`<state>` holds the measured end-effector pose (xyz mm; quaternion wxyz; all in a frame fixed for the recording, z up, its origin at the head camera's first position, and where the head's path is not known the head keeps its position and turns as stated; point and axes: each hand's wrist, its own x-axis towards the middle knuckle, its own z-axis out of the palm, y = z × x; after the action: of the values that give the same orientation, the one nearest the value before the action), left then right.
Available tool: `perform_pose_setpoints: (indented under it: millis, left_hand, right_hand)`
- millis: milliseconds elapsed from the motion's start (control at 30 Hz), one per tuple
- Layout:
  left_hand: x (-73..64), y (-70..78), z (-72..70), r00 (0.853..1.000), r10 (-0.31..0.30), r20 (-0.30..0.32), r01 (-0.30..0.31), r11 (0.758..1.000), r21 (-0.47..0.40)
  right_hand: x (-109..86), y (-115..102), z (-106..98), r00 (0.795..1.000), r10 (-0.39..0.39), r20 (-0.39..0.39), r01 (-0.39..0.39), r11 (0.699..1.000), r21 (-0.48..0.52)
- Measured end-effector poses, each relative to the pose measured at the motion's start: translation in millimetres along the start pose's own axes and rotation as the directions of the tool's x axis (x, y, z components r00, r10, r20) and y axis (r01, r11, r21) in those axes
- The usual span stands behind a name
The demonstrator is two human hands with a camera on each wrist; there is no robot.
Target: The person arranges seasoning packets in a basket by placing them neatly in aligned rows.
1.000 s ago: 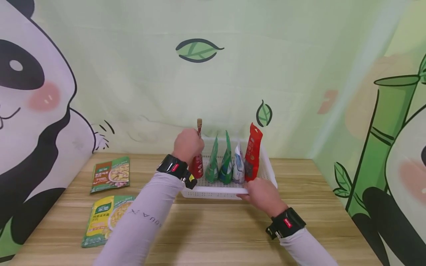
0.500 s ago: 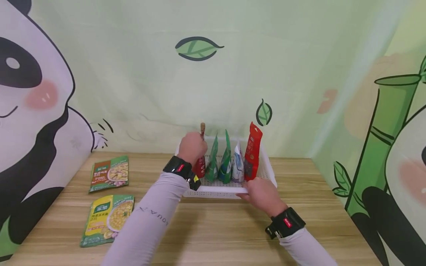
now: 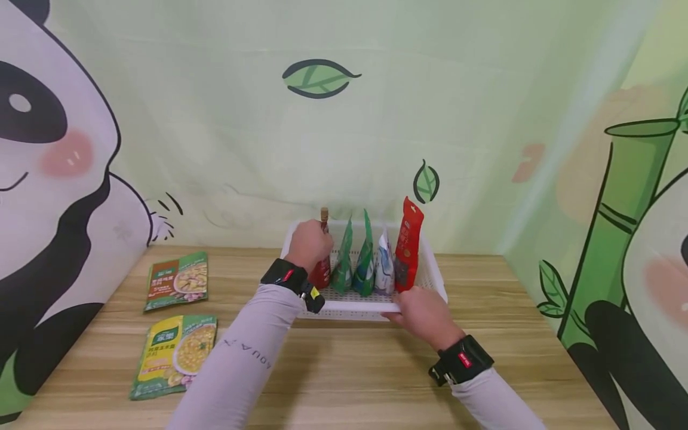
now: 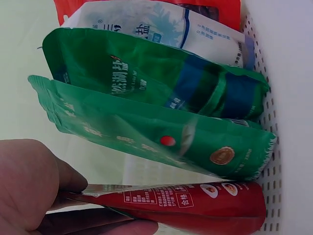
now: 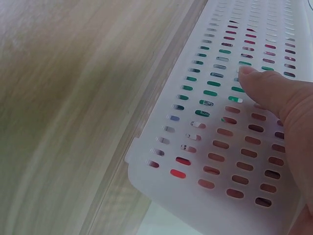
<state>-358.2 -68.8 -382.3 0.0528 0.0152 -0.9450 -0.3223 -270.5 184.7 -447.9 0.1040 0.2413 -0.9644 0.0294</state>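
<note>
My left hand (image 3: pixel 310 245) pinches the upper edge of a red pouch (image 4: pixel 220 208) between thumb and fingers. This pouch stands upright at the left end of a white perforated plastic basket (image 3: pixel 349 306), its base at the basket floor. Beside it stand two green pouches (image 3: pixel 343 270), a white-and-blue bag (image 3: pixel 384 272) and a taller red bag (image 3: pixel 409 242) in a row. My right hand (image 3: pixel 424 316) grips the front rim near the right corner. In the right wrist view its thumb (image 5: pixel 266 90) lies on the outside of the slotted wall, while the fingers show through the slots.
On the wooden table (image 3: pixel 333 376), at left, lie two flat packets: a green-and-brown one (image 3: pixel 178 282) farther back and a yellow-and-green one (image 3: pixel 174 357) nearer. A pale green printed backdrop (image 3: pixel 236 149) rises close behind the basket.
My left hand has moved slightly right and lower with the red pouch, bringing it down into the basket beside the green pouches. My right hand stays on the rim.
</note>
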Motion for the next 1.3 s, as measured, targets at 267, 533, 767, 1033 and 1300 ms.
perform_pose_setpoints:
  millis: [267, 533, 767, 1033, 1300]
  left_hand:
    - [-1.2, -7.4, 3.5, 1.0, -0.01, -0.001, 0.01, 0.999, -0.048]
    - [-1.1, -12.4, 3.5, 1.0, 0.012, -0.006, -0.013, 0.998, -0.066]
    - [-4.9, -18.8, 3.9, 0.998, 0.051, 0.026, -0.05, 0.998, -0.047]
    - [-27.9, -37.9, -4.4, 0.99, 0.095, 0.108, -0.094, 0.995, -0.009]
    - [-62.6, -58.2, -25.7, 0.985, 0.173, -0.008, -0.173, 0.973, -0.152]
  right_hand:
    - [-0.9, -1, 0, 1.0, 0.001, 0.002, -0.001, 1.0, -0.004]
    - [-0.3, 0, 0, 1.0, 0.0, -0.02, 0.0, 1.0, -0.006]
    - [-0.9, 0, 1, 1.0, -0.005, -0.031, 0.005, 1.0, -0.001]
    - [-0.7, -1, 2, 1.0, 0.008, -0.023, -0.008, 1.0, 0.009]
    - [-1.1, -2, 1, 1.0, 0.017, -0.018, -0.016, 1.0, 0.004]
